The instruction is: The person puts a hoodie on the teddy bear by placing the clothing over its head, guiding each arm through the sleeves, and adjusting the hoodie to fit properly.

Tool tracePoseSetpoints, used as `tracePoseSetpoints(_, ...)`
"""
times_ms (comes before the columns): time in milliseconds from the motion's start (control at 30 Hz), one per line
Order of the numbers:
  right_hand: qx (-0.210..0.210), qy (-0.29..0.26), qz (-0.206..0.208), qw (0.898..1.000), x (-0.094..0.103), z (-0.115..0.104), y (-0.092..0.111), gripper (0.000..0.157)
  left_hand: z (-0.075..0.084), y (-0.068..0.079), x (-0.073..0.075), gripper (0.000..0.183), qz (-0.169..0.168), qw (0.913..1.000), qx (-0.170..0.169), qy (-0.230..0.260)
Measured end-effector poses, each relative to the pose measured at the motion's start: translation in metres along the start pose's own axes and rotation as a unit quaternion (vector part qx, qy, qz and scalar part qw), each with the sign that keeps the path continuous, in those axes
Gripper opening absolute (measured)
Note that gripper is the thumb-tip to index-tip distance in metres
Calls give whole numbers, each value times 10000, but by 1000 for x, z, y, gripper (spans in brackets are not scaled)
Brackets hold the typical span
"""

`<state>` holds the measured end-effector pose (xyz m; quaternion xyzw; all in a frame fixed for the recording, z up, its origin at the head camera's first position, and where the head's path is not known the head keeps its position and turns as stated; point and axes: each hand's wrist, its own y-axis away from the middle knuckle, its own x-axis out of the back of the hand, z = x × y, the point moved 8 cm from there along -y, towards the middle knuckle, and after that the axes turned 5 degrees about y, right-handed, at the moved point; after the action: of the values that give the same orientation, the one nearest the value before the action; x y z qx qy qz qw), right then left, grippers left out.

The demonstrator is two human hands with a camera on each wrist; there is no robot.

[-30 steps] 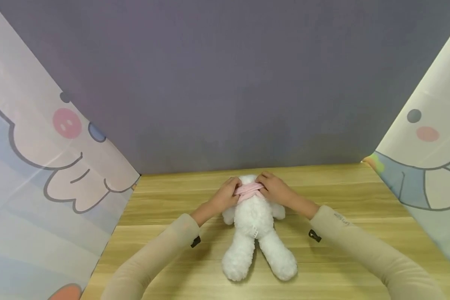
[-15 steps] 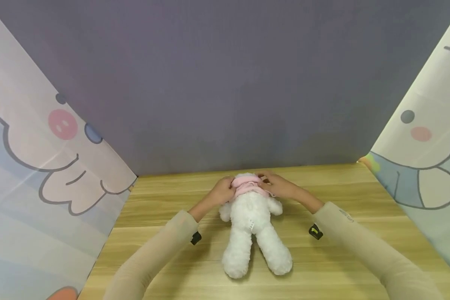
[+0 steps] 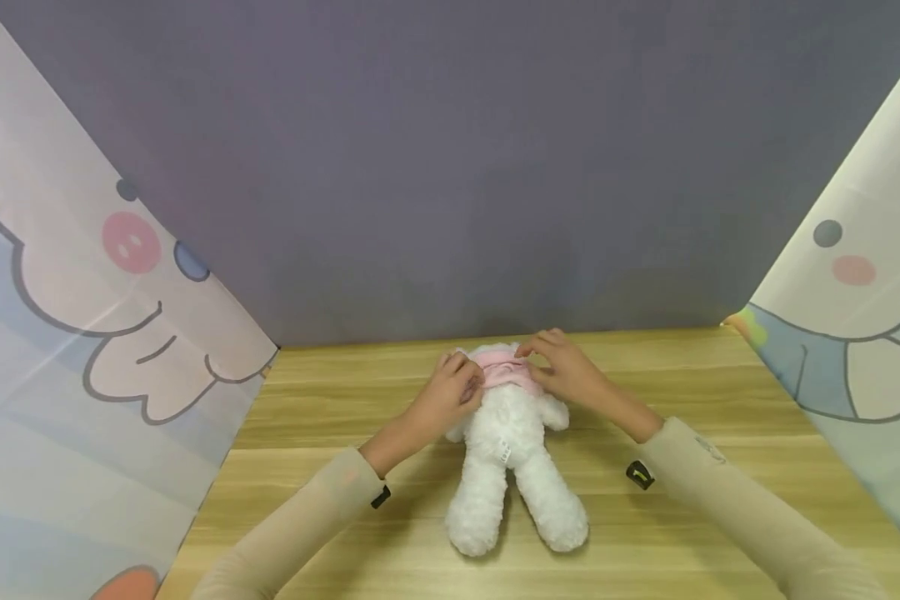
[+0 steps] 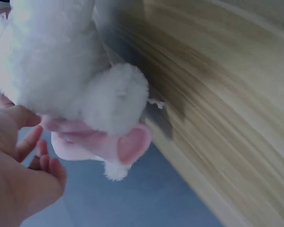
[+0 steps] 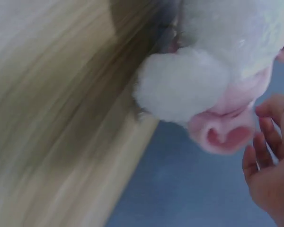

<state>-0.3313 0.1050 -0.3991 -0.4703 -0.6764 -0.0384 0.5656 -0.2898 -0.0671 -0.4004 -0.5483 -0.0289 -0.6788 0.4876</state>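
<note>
A white plush toy (image 3: 506,421) lies on the wooden table (image 3: 330,500), legs toward me. A small pink garment (image 3: 508,377) is bunched around its upper end, with sleeve-like openings on both sides in the wrist views. At the garment's left side is my left hand (image 3: 442,396), its fingers loosely bent; in the left wrist view one fingertip is at the cloth's edge, with nothing pinched. My right hand (image 3: 570,373) is at the other side, thumb and fingers spread. The right wrist view shows its fingertips beside the cloth. The toy's face is hidden.
A grey panel (image 3: 495,167) rises behind the table's far edge. Cartoon-printed sheets hang at the left (image 3: 60,317) and right (image 3: 862,333). Black straps show under both sleeves, one near the right cuff (image 3: 640,475).
Both hands held the pink garment earlier and drew it wider over the toy's upper end. Now they have let go of it, and the right fingers have spread.
</note>
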Motion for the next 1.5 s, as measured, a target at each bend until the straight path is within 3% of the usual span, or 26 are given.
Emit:
tracePoseSetpoints(67,445,177,-59,9988,3,-15,1,19,4,0,-2,14,-57,9998,-52,-157)
tracePoseSetpoints(133,576,333,-277,9974,2,-26,4,18,3,1,-4,17,-117,9997,82,-192)
tracePoseSetpoints(300,316,778,-748,9937,-10,-36,9,27,-4,-2,-16,13,-342,9982,405,-298)
tracePoseSetpoints(433,529,1278,-825,9869,-20,-36,-2,34,-19,-18,-23,11,-516,9951,729,-420)
tracePoseSetpoints(533,552,1493,-845,9836,-25,-26,-19,38,-42,-37,-25,17,-562,9894,1326,175)
tracePoseSetpoints(600,472,1506,-910,9833,-28,-18,-30,39,-59,-46,-27,19,-674,9799,1739,703)
tracePoseSetpoints(733,-1,1182,-1195,9858,-36,1,-40,41,-85,-45,-41,15,-1410,9440,2401,1771)
tracePoseSetpoints(867,-245,903,-1270,9875,-43,9,-36,38,-88,-34,-51,24,-2240,9009,2595,2663)
tracePoseSetpoints(900,-235,883,-1215,9884,-44,10,-35,35,-87,-32,-53,27,-2401,8924,2601,2800)
tracePoseSetpoints(933,-220,883,-1139,9893,-44,11,-33,32,-84,-31,-53,31,-2540,8898,2561,2797)
tracePoseSetpoints(1033,-214,820,-955,9918,-42,11,-25,24,-73,-34,-56,37,-2789,9034,2214,2390)
tracePoseSetpoints(1167,35,894,-788,9929,-44,6,-9,24,-50,-43,-64,29,-2412,9521,1536,1079)
tracePoseSetpoints(1233,224,950,-666,9930,-46,2,-2,24,-35,-45,-67,23,-2079,9699,1216,370)
tracePoseSetpoints(1367,351,1319,-402,9898,-45,-2,7,24,-14,-39,-62,22,-1453,9829,937,-639)
tracePoseSetpoints(1500,197,1910,-310,9809,-36,-3,15,29,-4,-21,-52,36,-1142,9866,850,-792)
